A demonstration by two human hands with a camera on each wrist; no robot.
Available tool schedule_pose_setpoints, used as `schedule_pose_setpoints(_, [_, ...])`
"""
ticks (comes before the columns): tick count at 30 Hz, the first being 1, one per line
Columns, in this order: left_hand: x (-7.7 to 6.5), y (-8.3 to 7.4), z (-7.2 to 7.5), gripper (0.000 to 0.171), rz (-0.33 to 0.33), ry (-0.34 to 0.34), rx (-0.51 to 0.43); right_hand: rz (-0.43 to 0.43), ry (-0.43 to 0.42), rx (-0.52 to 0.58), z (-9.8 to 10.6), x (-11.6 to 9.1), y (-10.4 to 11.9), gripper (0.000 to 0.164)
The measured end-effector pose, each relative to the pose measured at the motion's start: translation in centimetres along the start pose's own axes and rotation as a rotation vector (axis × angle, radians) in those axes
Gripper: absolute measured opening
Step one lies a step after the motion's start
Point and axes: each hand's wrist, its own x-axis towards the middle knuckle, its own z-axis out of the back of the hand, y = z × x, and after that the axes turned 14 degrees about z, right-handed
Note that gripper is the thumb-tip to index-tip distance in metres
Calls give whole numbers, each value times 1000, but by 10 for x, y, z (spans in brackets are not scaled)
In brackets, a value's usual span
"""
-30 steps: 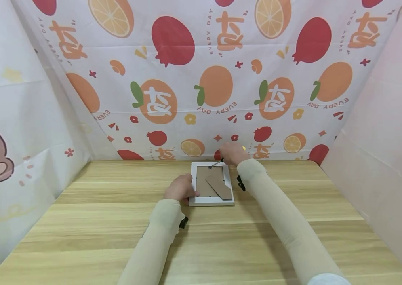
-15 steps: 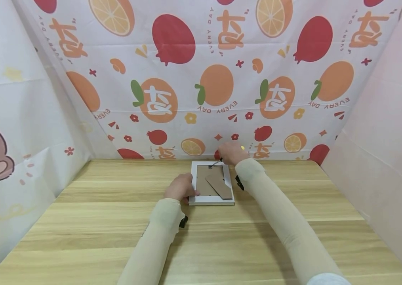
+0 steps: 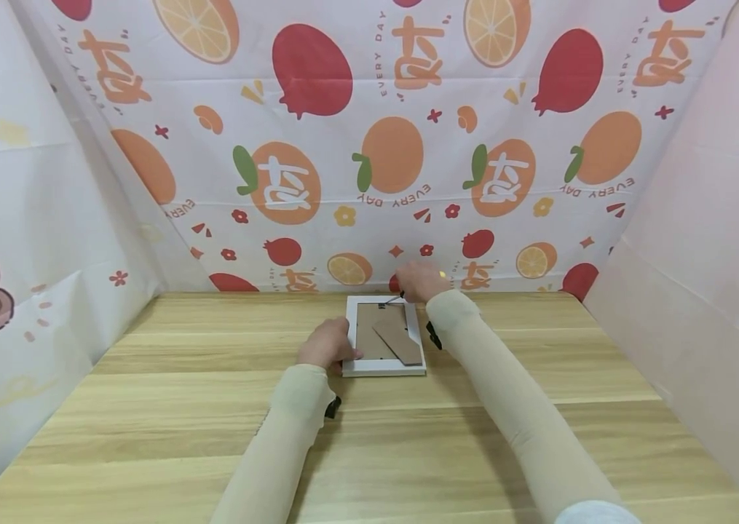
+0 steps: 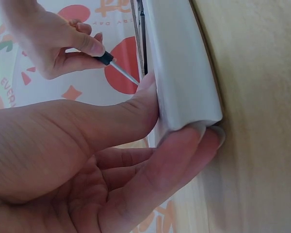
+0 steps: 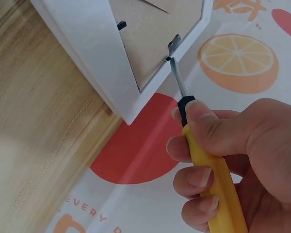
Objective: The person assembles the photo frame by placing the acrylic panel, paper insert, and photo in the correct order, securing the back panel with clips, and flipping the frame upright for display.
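Note:
A white picture frame [image 3: 351, 336] lies back side up on the wooden table, its brown backing board [image 3: 369, 342] and angled stand flap [image 3: 400, 345] showing. My left hand [image 3: 328, 343] holds the frame's left edge near the front corner, thumb on top and fingertips against the outer side in the left wrist view. In my right hand [image 5: 262, 145] is a flat-tipped screwdriver [image 5: 216, 184] with a yellow and black handle, fingers curled round it. Its tip touches or nearly touches a small dark metal tab [image 5: 174, 44] at the backing's far edge.
Another small dark tab [image 5: 121, 25] sits along the backing's side edge. Behind the frame, a fruit-printed cloth [image 3: 395, 156] hangs close to the table's back edge. Pale cloths hang on both sides. The wooden table [image 3: 146, 429] extends in front and to either side.
The head view has shifted slightly. My right hand with the screwdriver has moved a little to the left relative to the frame. My left hand keeps its hold and the frame stays put.

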Motion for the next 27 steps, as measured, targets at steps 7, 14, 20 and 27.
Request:
schedule_pose_setpoints(7, [0, 0, -1, 33, 4, 5, 7, 6, 7, 8, -1, 1, 1, 7])
schedule_pose_setpoints(14, [2, -1, 0, 33, 9, 7, -2, 2, 18, 27, 2, 1, 3, 10])
schedule_pose_setpoints(20, [4, 0, -1, 32, -2, 3, 1, 21, 21, 6, 3, 3, 7, 13])
schedule_pose_setpoints(27, [4, -2, 0, 32, 12, 15, 16, 38, 17, -32, 0, 3, 7, 18])
